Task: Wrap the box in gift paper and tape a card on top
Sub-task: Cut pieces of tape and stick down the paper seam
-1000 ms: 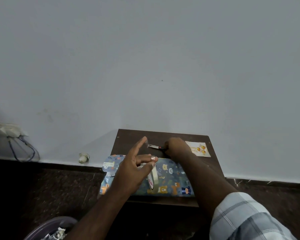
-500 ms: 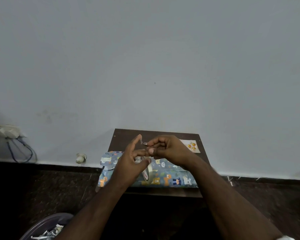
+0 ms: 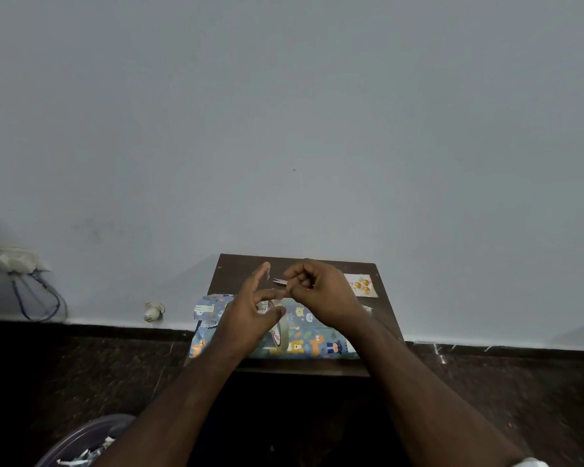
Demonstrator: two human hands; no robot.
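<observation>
- Big pale grey wall [image 3: 294, 123] fills most of the view, with a dark speckled floor [image 3: 486, 382] running along its base.
- A small dark brown table [image 3: 386, 318] sits pushed up against the wall.
- The wrapped box [image 3: 312, 335] lies flat across the near half of the table, in blue gift paper with little cartoon animals. Its left end hangs slightly past the table edge.
- Left hand [image 3: 250, 315] is above the box, forefinger pointing up, the other fingers curled round a roll of tape [image 3: 279, 330] standing on edge on the box.
- Right hand [image 3: 321, 294] is just beside it, fingers curled, holding small scissors [image 3: 280, 281] with the blades poking toward the left forefinger. A short bit of clear tape [image 3: 267, 274] seems to hang off that fingertip, kinda hard to tell.
- The card [image 3: 359, 285], white with gold balloons, lies on the far right corner of the table, apart from the box.
- Bottom left: a rim of a bin [image 3: 81, 436] with paper scraps [image 3: 78, 458].
- On the wall at left: a socket [image 3: 12, 259] with a blue cable [image 3: 38, 299], and a small white plug-like thing [image 3: 154, 311].
</observation>
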